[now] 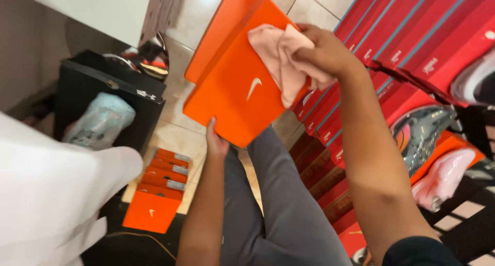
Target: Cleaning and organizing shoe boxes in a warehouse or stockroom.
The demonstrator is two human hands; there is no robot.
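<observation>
Head view: at the centre of the frame, the left hand [215, 140] grasps the lower edge of an orange shoe box [234, 85]. The right hand [322, 52], upper centre, clenches a pink cloth [278, 57] against the box lid. Red boxes [412, 34] fill the upper right.

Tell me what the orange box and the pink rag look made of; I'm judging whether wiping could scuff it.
The orange shoebox looks like smooth matte cardboard: flat panels, crisp folded edges, little glare. The pink cloth, bunched under the right hand, looks like soft fabric, going by its folds; the weave is too blurred to tell. The left hand holds the box's lower edge.
</observation>
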